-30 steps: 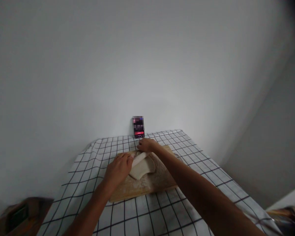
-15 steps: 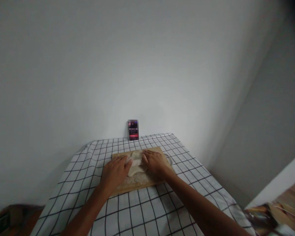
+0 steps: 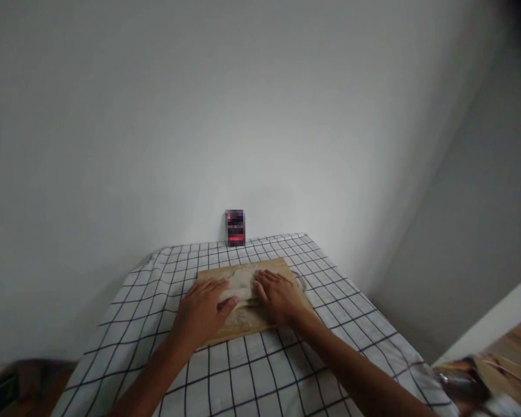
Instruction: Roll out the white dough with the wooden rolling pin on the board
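A sheet of pale dough (image 3: 242,277) lies on a light wooden board (image 3: 230,334). A pale cylinder that looks like a rolling pin (image 3: 238,294) lies across the dough, its ends hidden under my hands. My left hand (image 3: 203,307) rests at its left end, fingers stretched forward and thumb apart along the near side. Over the right end my right hand (image 3: 280,295) lies flat, fingers extended. Neither hand is wrapped round it. Flour marks the bare wood nearest me.
A white cloth with a black grid (image 3: 260,376) covers the table. Against the wall stands a small blurred dark box-like object (image 3: 235,228). A thin loop (image 3: 301,281) shows at the board's right edge. Blurred items (image 3: 464,376) lie beyond the table at lower right.
The pale cylinder and both hands have shifted slightly towards me. More dough shows on the far side and less on the near side; my fingers look straighter.
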The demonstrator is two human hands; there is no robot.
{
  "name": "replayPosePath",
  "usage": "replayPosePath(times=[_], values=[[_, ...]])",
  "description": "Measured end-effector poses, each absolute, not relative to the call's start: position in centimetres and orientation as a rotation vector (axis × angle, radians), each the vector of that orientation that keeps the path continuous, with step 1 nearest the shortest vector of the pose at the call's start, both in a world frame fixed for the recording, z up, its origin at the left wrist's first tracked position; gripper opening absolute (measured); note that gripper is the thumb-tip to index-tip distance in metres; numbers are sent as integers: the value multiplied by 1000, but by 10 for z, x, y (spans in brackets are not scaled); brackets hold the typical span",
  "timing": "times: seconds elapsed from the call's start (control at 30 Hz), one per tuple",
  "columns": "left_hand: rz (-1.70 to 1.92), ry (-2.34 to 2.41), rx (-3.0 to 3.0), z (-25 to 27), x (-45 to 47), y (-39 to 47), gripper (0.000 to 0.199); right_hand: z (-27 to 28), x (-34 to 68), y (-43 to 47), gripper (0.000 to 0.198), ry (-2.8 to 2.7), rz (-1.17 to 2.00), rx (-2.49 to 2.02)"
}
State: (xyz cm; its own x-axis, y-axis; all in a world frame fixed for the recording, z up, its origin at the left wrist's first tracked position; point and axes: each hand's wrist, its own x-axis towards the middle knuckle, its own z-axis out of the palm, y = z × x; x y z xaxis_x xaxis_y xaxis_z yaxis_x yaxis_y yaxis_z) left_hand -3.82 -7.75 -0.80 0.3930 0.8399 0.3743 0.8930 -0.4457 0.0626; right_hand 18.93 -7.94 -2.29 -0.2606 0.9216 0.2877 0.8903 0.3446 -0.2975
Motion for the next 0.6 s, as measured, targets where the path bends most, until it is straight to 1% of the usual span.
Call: replayPosePath(times=[0.23,0.37,0.5,0.6], values=[[-502,-1534,-2404,0,-30,-59,49,-6,186,-24,48,-2290,121,-1625],[-407,-1616,-2389,1,-32,-40,47,1,182,6,53,-2333,180,-1663],[-345,-1639,-2461,0,-37,-22,43,-3,177,41,51,-2420,217,-1683],[-258,-1743,-2482,2,-40,-11,44,-7,172,64,50,-2491,168,-1635]])
